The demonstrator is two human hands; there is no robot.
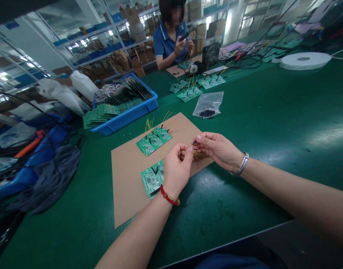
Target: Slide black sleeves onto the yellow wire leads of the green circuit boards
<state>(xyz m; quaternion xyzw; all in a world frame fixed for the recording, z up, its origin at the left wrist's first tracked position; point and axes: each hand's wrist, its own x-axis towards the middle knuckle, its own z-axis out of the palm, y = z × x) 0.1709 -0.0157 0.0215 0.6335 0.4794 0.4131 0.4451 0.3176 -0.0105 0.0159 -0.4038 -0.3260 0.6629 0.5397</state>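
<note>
My left hand (179,164) is closed in a pinch on a thin yellow wire, over the nearer green circuit board (151,180). My right hand (213,147) meets it fingertip to fingertip, pinching a short black sleeve (194,142) at the wire's end. Whether the wire is inside the sleeve is too small to tell. Part of the nearer board is hidden behind my left hand; black sleeves show on it. Farther back on the brown cardboard sheet (126,201) lies another circuit board (155,140), with yellow wires standing up and black sleeves on some.
A clear plastic bag (209,102) of small black pieces lies beyond the cardboard. Back left stands a blue bin (126,117) packed with boards. More wired boards (189,93) lie toward a seated co-worker (171,41). A white reel (305,61) rests at far right.
</note>
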